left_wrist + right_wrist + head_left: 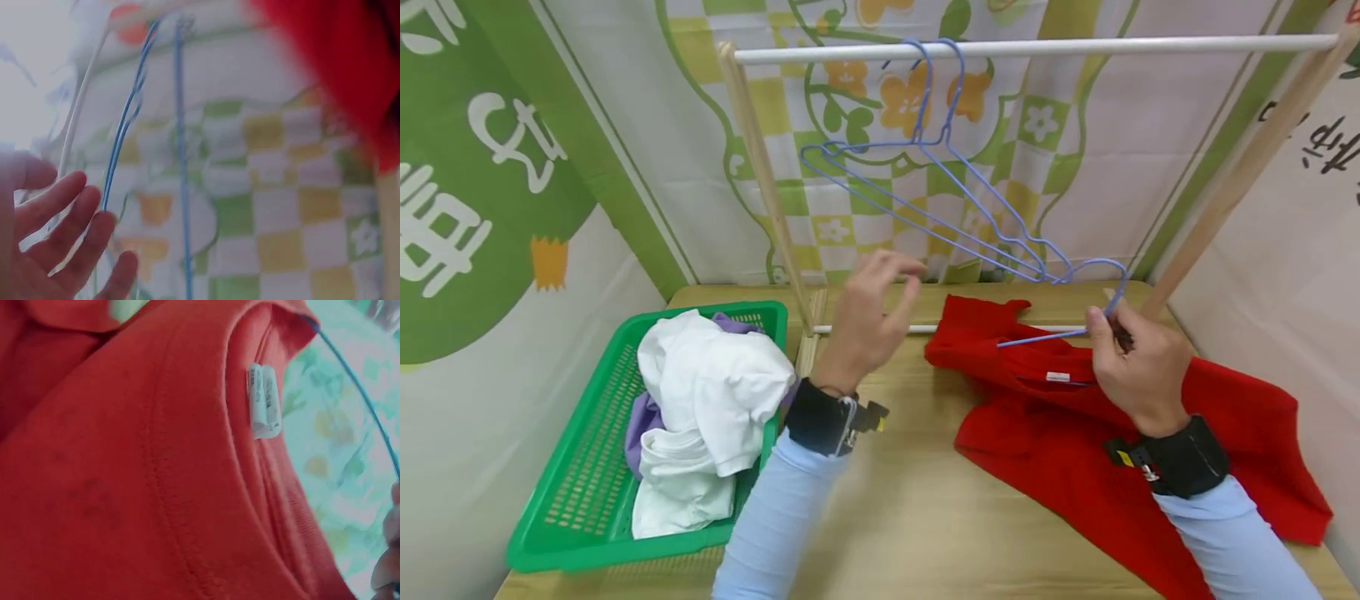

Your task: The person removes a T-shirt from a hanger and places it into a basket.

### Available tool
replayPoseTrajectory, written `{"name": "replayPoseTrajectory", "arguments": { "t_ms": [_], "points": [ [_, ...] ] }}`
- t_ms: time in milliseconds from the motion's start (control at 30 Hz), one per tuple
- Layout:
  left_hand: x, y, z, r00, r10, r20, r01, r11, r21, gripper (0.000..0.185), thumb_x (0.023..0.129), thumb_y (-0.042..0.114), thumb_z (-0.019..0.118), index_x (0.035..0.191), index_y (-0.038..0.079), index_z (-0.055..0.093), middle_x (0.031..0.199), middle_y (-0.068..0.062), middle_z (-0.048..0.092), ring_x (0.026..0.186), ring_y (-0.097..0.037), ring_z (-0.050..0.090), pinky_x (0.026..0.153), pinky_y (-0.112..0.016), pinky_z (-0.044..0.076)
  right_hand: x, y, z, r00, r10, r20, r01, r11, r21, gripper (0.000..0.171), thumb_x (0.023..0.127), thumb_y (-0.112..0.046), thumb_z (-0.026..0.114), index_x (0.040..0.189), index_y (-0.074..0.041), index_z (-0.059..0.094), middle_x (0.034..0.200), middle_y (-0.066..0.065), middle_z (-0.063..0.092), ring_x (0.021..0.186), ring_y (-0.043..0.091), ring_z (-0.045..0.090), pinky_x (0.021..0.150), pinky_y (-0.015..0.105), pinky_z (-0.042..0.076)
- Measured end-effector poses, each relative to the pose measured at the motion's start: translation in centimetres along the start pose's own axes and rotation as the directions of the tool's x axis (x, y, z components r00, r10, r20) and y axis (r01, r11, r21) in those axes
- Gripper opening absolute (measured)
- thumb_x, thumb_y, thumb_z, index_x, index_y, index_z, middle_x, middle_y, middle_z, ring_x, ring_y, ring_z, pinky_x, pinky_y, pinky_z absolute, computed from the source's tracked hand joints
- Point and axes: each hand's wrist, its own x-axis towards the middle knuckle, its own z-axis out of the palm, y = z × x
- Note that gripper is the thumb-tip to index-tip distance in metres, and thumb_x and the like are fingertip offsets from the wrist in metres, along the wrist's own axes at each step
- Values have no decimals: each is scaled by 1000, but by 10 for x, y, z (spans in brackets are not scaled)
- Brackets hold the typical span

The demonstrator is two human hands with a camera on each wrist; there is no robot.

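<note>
My right hand (1142,367) pinches a blue wire hanger (1108,265) near the base of its hook. One arm of that hanger runs into the neck opening of a red shirt (1052,467), which drapes over the table on the right. A white label (264,403) shows inside the collar in the right wrist view. My left hand (872,312) is raised left of the shirt, fingers loosely bent and holding nothing. In the left wrist view, its spread fingers (81,250) appear beside blue hanger wires. Part of the held hanger is hidden inside the shirt.
Blue hangers (925,146) hang from the white rail (1075,47) of a wooden-sided rack. To the left stands a green basket (587,554) holding white clothes (707,392) and some purple cloth (643,429). Patterned curtain stands behind the rack.
</note>
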Motion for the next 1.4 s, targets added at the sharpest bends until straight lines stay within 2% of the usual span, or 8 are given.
{"name": "replayPoseTrajectory", "arguments": {
  "t_ms": [67, 167, 333, 600, 767, 967, 1200, 1400],
  "points": [
    [-17, 8, 13, 986, 66, 150, -71, 997, 25, 30, 104, 22, 58, 126, 5, 71, 125, -11, 71, 121, -28, 64, 107, -44, 51, 7, -19, 5, 1000, 17, -12, -16, 998, 59, 33, 95, -16, 69, 66, -4, 57, 57, 6, 44, 57, -2, 31, 56, 15, 20],
    [-40, 11, 22, 966, 83, 245, -121, 983, 141, 37, 104, 33, 61, 132, 11, 70, 127, -6, 72, 121, -26, 65, 106, -46, 52, 15, -48, 11, 998, 53, -28, -48, 987, 155, 32, 97, -13, 69, 69, -2, 60, 61, 9, 47, 62, 0, 35, 60, 14, 24],
    [-65, -4, 18, 976, 130, 176, -177, 942, 284, 29, 103, 29, 69, 127, 14, 76, 114, -3, 79, 108, -24, 70, 93, -45, 55, 17, -76, 18, 999, 35, 2, -34, 969, 243, 22, 97, -7, 70, 77, 0, 66, 60, 8, 53, 60, 3, 40, 58, 15, 29],
    [-82, -40, 30, 981, 145, 129, -170, 964, 205, 30, 95, 15, 78, 124, 14, 78, 103, -2, 81, 91, -20, 73, 77, -33, 56, 11, -45, 9, 984, 28, 178, -54, 988, 143, 16, 96, -5, 74, 81, -7, 72, 78, 6, 70, 75, 13, 63, 67, 6, 42],
    [-86, -52, 40, 992, 2, 128, -18, 993, 118, 27, 98, 17, 74, 123, 11, 78, 96, -8, 80, 86, -26, 74, 79, -42, 60, 5, -9, -13, 960, 137, 242, -195, 952, 234, 11, 96, 6, 70, 88, 0, 76, 83, -4, 69, 94, 0, 56, 75, 3, 43],
    [-85, -49, 62, 968, -77, 239, 63, 996, 65, 12, 103, 20, 68, 103, 10, 76, 68, -5, 61, 68, -24, 63, 65, -39, 54, -2, 5, -25, 907, 274, 319, -357, 902, 241, 12, 102, -4, 66, 100, 0, 77, 80, -23, 70, 93, -7, 61, 78, 8, 44],
    [-69, -19, 97, 937, -60, 343, 33, 996, 84, 17, 108, 25, 61, 108, 12, 74, 72, -4, 67, 78, -25, 71, 71, -41, 57, 26, -32, 9, 905, 106, 412, -162, 981, 103, 11, 101, -13, 72, 92, -9, 76, 79, 1, 77, 79, 5, 73, 70, 9, 47],
    [-69, -7, 119, 893, -12, 449, -48, 992, 121, 20, 108, 25, 62, 119, 14, 75, 91, -1, 78, 88, -21, 75, 81, -37, 60, 50, -80, 56, 856, 37, 516, -92, 993, 81, 21, 103, -26, 69, 85, -15, 72, 74, 0, 75, 68, 18, 72, 49, 30, 40]
  ]
}}
